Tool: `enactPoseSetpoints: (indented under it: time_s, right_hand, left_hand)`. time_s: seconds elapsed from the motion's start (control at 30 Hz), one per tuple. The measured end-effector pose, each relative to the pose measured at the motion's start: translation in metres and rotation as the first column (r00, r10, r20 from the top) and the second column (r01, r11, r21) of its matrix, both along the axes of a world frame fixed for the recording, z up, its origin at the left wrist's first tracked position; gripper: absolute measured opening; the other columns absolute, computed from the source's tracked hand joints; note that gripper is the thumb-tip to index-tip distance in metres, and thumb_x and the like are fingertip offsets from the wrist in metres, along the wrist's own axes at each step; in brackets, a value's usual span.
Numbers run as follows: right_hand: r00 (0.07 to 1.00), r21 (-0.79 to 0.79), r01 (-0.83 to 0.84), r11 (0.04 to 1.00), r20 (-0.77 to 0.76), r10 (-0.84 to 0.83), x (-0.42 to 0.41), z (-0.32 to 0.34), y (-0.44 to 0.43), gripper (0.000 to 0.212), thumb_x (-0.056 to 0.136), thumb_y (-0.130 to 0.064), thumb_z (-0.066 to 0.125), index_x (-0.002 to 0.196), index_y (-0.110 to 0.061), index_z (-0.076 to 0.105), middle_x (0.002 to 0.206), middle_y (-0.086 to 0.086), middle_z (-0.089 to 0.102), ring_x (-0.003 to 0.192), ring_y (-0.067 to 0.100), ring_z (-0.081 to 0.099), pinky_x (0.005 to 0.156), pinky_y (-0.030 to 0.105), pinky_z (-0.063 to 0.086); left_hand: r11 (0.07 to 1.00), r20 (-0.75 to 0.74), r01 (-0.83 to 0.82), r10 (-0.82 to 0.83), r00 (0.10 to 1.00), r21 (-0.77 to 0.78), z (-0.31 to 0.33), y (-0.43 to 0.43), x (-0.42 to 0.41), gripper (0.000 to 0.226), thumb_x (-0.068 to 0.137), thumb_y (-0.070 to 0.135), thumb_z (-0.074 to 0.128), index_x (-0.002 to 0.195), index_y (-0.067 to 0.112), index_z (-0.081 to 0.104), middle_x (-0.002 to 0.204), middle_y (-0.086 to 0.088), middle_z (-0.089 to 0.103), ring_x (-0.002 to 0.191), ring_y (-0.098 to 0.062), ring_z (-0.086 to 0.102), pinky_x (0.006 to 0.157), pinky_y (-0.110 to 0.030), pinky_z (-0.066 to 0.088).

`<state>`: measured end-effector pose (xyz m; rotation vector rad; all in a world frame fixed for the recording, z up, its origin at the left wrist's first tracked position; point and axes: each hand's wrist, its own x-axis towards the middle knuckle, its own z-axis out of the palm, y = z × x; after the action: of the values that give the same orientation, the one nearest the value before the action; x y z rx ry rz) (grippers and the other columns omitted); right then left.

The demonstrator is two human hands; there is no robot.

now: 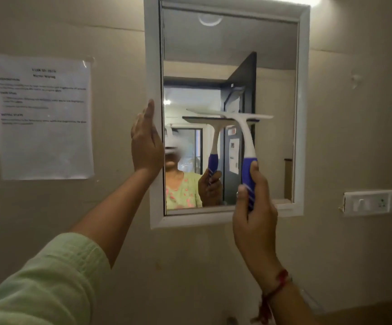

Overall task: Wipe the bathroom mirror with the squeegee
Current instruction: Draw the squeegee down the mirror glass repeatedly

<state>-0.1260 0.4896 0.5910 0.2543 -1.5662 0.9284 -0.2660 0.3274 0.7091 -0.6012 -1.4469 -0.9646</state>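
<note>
Squeegee with a wide white blade and a purple ribbed handle (246, 146) is standing upright in front of the rectangular white-framed bathroom mirror (227, 66), its blade lying level about halfway down the glass, over the right half. The right hand (253, 221), wearing a red thread (280, 281) at the wrist, is gripping the handle low down with fingers and thumb wrapped round it. The left hand (145, 146), reaching out of a pale green sleeve (49, 277), is lying flat with straight fingers against the left side of the white frame (152, 55), grasping nothing and seemingly steadying it. Whether the rubber edge is actually touching the glass is hard to tell, as the reflection is sitting a little apart from the blade.

A stroke down the glass looks to be the step in hand. To do it well, the blade should be pressing evenly along its whole length, tilting slightly so only the rubber edge is dragging, and travelling straight to the bottom rail without lifting. The strip beside the left hand is calling for its own pass, overlapping this one so no streak is left between. A printed paper notice (43, 116) is hanging on the wall to the left and a white switch plate (368, 202) is sitting to the right, both well apart from the work
</note>
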Motion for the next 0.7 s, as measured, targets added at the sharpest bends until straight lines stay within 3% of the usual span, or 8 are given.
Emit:
enactPoseSetpoints:
  time_s: [0.17,0.3,0.4,0.7]
  right_hand:
    - [0.987,0.044,0.057,0.997,-0.150,-0.050,-0.033,0.086,0.013,0.041,0.097,-0.025,0.039,0.136,-0.033,0.029,0.082,-0.016,0.050,0.068,0.007,0.055,0.055,0.016,0.046]
    - [0.968,0.063,0.113,0.992,-0.233,-0.095,-0.048,0.135,0.020,0.041,0.098,-0.025,0.038,0.138,-0.026,0.030,0.081,-0.007,0.049,0.061,0.010,0.053,0.051,0.017,0.046]
    - [0.961,0.063,0.152,0.986,-0.244,-0.132,-0.059,0.159,0.021,0.042,0.098,-0.024,0.039,0.140,-0.022,0.030,0.090,-0.007,0.050,0.065,0.007,0.053,0.056,0.014,0.045]
    - [0.965,0.037,0.185,0.982,-0.194,-0.174,-0.075,0.194,0.028,0.042,0.099,-0.027,0.035,0.141,-0.022,0.027,0.089,0.003,0.056,0.067,0.020,0.060,0.063,0.037,0.056]
  left_hand:
    - [1.000,-0.010,0.003,-0.003,1.000,0.004,0.000,0.001,-0.002,0.047,0.098,0.004,0.031,0.143,0.016,0.027,0.143,-0.010,0.043,0.132,-0.031,0.038,0.109,-0.045,0.033]
    - [1.000,-0.022,-0.005,0.006,1.000,0.019,-0.001,0.001,-0.002,0.046,0.098,0.004,0.031,0.142,0.015,0.029,0.143,-0.009,0.043,0.134,-0.028,0.036,0.110,-0.036,0.030]
    - [0.999,-0.013,-0.010,0.011,1.000,0.032,-0.002,0.001,-0.003,0.046,0.098,0.004,0.032,0.142,0.015,0.030,0.142,-0.008,0.045,0.136,-0.027,0.033,0.109,-0.032,0.027]
    - [1.000,-0.034,-0.003,0.004,0.999,0.030,-0.001,0.000,-0.008,0.046,0.098,0.003,0.033,0.142,0.015,0.031,0.141,-0.006,0.045,0.135,-0.026,0.035,0.110,-0.030,0.026]
